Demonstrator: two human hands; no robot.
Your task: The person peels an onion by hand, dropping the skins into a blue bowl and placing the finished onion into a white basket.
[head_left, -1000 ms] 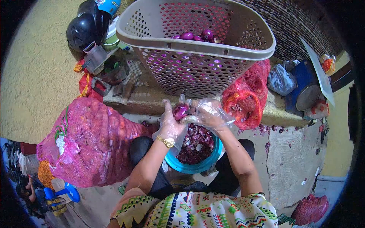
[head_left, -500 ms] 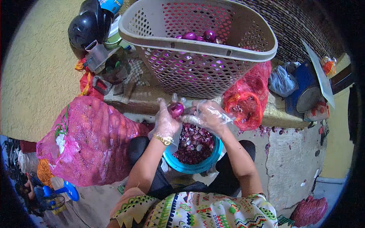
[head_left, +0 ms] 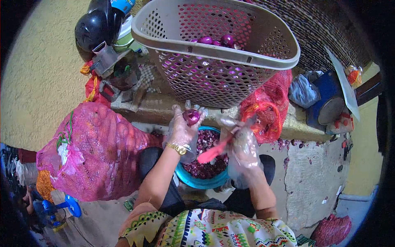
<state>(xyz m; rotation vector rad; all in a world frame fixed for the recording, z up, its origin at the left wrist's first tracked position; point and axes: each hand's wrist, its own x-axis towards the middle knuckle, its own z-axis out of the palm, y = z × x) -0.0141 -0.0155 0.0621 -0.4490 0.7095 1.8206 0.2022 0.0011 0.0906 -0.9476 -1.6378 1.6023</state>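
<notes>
A peeled red onion [head_left: 191, 117] rests in my left hand [head_left: 185, 128], cupped in the palm with the fingers curled up around it. A clear plastic glove covers that hand, and a gold watch sits at the wrist. My right hand [head_left: 243, 144], also gloved and blurred by motion, grips a knife [head_left: 212, 152]; its red handle points down-left and a dark blade seems to show at the upper right. Below both hands stands a blue basin [head_left: 193, 181] of onion skins [head_left: 205, 164], between my knees.
A tall perforated basket [head_left: 214, 53] with peeled onions [head_left: 226, 40] stands on the ledge ahead. A full pink mesh sack [head_left: 94, 156] is at left. A red mesh bag [head_left: 267, 115] lies right of the basket. Skins litter the floor at right.
My right hand has drawn away from the onion to the right and down, turning so the knife's red handle shows. My left hand stays nearly in place with the onion.
</notes>
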